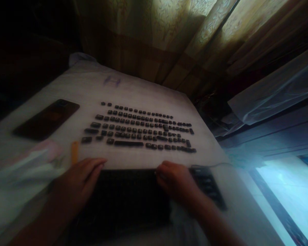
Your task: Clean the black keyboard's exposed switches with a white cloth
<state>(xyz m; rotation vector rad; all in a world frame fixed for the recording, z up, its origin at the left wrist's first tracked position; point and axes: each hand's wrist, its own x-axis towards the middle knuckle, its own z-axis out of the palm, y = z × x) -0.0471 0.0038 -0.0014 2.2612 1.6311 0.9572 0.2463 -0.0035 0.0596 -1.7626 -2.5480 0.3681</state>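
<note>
Keyboard (133, 198), dark, lying flat at the near side of the pale table (143, 90). Right hand (174, 177) at its far edge, fingers curled in close to the thumb; impossible to tell whether pinching anything. Left hand (78, 176) near the far left corner, fingers almost straight, thumb close beneath, any hold unclear. Beyond, loose keycaps (140, 131) in rows; leftward, orange strip (74, 152) and phone (47, 119).

The right hand (176, 179) covers part of the black keyboard (130, 194); whether it pinches anything is too blurred to tell. Beyond the keyboard, any legends on the loose keycaps (129, 144) are unreadably small; to its left, the view's edge cuts off the white cloth (14, 186).
</note>
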